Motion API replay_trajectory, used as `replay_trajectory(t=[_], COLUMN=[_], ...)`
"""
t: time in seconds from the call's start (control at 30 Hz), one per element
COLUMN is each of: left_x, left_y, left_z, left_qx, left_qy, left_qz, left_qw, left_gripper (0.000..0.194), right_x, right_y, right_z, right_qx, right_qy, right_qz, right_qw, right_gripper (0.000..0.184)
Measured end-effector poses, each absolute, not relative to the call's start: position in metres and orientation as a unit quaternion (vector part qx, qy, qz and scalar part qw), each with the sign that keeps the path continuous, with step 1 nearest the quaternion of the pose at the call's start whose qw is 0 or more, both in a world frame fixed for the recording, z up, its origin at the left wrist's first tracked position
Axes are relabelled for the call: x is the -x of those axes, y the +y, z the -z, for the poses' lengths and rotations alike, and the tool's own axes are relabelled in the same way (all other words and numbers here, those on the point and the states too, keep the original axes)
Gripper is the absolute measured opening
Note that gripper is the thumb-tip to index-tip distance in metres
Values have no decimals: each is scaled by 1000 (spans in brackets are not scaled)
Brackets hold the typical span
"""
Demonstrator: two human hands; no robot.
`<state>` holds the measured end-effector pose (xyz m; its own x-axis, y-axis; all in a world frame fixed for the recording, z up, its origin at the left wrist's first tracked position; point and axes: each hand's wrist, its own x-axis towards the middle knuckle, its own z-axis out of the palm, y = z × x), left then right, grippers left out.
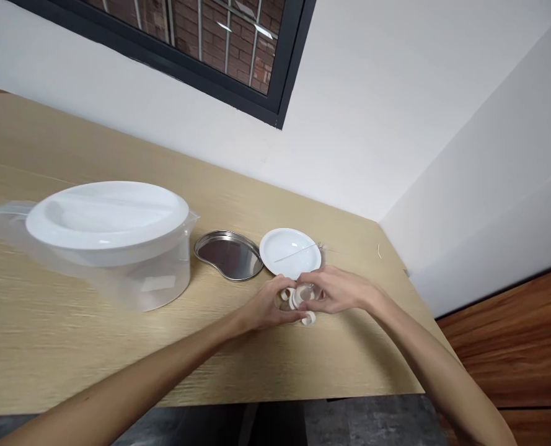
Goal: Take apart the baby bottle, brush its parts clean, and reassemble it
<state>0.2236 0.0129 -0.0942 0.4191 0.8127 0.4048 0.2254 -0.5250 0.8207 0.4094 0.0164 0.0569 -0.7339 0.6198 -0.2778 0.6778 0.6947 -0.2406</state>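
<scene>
My left hand (275,303) is closed around the left side of a small clear and white plastic piece (305,294), just in front of the white bowl. From the right, my right hand (328,290) grips the clear round part of the same piece between thumb and fingers. White ring-like parts show between the hands, and a white curved bit (308,318) sticks out below them. The fingers cover much of the piece, so its exact kind cannot be made out. Behind the hands, the shallow white bowl (279,244) has a thin straight rod (298,253) lying across it.
A steel kidney dish (231,257) lies left of the bowl. Farther left stands a large clear pitcher (163,282) with a white lid (108,214). A thin white strip (379,251) lies near the right edge of the wooden table (238,365). Wall and window are behind.
</scene>
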Motion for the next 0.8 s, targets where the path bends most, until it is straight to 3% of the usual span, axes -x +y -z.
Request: replay_trajectory(t=[0.1, 0.33, 0.53, 0.67, 0.8], left_x=[-222, -224, -225, -224, -224], left_y=[13, 13, 11, 10, 11], left_z=[91, 93, 90, 89, 91], left_qx=[-768, -752, -753, -759, -758], left_qy=[335, 341, 352, 353, 342], left_qz=[-407, -419, -406, -404, -415], left_qw=[363, 377, 378, 369, 369], left_gripper=[48, 49, 51, 50, 49], right_x=[-415, -434, -417, -396, -384], right_y=[19, 45, 79, 88, 92], right_z=[-69, -44, 5, 23, 29], right_qx=[-394, -505, -561, -587, -600], right_qy=[887, 814, 815, 801, 795], right_qz=[234, 240, 132, 111, 91], right_qw=[60, -159, -62, -20, 11], right_gripper=[35, 52, 53, 65, 63])
